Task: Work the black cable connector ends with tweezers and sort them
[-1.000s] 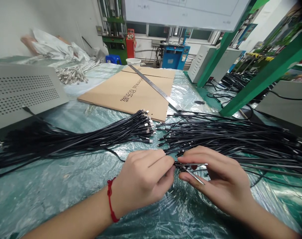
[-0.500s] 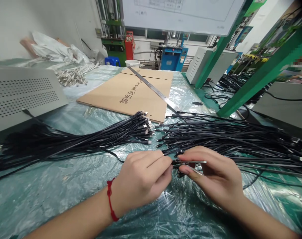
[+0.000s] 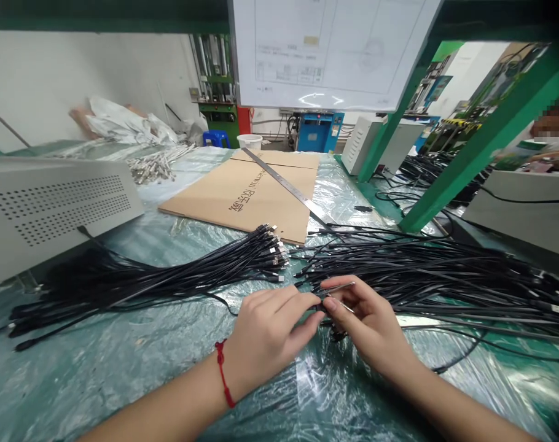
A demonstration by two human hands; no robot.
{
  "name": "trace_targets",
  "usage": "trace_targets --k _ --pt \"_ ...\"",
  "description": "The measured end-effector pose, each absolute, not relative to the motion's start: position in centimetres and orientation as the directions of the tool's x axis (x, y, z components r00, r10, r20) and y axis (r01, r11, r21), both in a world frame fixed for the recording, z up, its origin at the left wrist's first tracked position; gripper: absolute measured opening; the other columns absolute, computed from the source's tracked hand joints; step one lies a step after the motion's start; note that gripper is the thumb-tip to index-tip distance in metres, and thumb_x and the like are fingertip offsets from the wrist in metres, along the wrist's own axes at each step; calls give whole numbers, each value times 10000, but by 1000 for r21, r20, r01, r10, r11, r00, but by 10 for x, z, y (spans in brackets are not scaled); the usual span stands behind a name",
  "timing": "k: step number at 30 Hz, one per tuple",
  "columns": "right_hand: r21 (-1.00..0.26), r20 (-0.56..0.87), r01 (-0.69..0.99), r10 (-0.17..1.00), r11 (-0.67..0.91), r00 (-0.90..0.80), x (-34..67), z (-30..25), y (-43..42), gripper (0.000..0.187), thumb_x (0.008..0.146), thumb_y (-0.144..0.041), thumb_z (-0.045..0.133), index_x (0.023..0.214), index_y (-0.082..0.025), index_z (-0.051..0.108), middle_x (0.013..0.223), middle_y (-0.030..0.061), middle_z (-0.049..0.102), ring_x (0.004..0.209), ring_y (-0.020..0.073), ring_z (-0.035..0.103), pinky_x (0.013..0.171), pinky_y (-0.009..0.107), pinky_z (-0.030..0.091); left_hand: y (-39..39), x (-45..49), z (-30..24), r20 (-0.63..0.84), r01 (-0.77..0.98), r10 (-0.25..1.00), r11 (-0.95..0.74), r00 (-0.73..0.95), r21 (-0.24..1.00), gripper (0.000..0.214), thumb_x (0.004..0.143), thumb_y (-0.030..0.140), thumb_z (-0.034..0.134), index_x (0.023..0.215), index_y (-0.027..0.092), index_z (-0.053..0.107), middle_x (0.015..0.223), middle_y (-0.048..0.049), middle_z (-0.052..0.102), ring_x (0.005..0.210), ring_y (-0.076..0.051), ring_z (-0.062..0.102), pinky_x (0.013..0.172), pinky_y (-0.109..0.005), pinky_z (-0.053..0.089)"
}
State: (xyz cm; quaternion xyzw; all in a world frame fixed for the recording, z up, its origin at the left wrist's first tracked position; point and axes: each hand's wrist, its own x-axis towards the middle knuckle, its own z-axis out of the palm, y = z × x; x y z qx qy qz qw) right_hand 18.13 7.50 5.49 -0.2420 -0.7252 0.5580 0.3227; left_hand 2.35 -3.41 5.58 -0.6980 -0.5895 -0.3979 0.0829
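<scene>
In the middle of the head view, my right hand [image 3: 369,316] is closed on a pair of metal tweezers [image 3: 345,286], pinched between thumb and fingers. My left hand [image 3: 273,328], with a red cord bracelet at the wrist, meets the right fingertips in a pinch. Between them is a small black piece [image 3: 320,301], mostly hidden by the fingers; its kind does not show. Several small dark parts [image 3: 337,333] lie on the plastic sheet under the right hand. Just beyond the hands spreads a pile of black cables [image 3: 422,264].
A bundle of black USB cables [image 3: 191,270] lies at left, metal plugs facing right. Behind are a flat cardboard sheet [image 3: 274,190] and a long steel ruler [image 3: 279,178]. Grey perforated housing [image 3: 67,209] stands left, a green post [image 3: 473,141] right. Plastic sheeting [image 3: 136,368] covers the table.
The view has tilted up, showing more of the hanging sheet. My right hand has come closer to the left, and the tweezers are turned and more covered by its fingers.
</scene>
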Motion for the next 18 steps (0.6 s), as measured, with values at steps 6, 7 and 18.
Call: trace_targets --k 6,7,18 --pt "-961 237 -41 737 273 -633 190 58 98 252 864 -382 740 1037 -209 677 685 -3 627 582 104 581 490 214 439 -31 11 50 628 925 778 -238 -1 297 123 1021 276 537 1107 251 622 867 35 679 747 -136 640 697 -275 459" --pt "-966 241 -66 768 252 -594 193 60 108 269 844 -379 763 1034 -204 686 659 -10 609 552 99 564 477 220 432 -28 5 48 608 939 794 -204 -7 278 131 1026 282 524 1111 258 621 896 37 688 772 -136 647 713 -276 465" --pt "-885 429 -195 903 423 15 294 91 279 291 955 -274 631 703 -153 549 555 -72 383 430 3 324 417 170 277 -4 -54 39 450 952 841 243 -301 184 193 893 228 683 1080 188 653 1075 -81 659 1027 -298 601 852 -415 465"
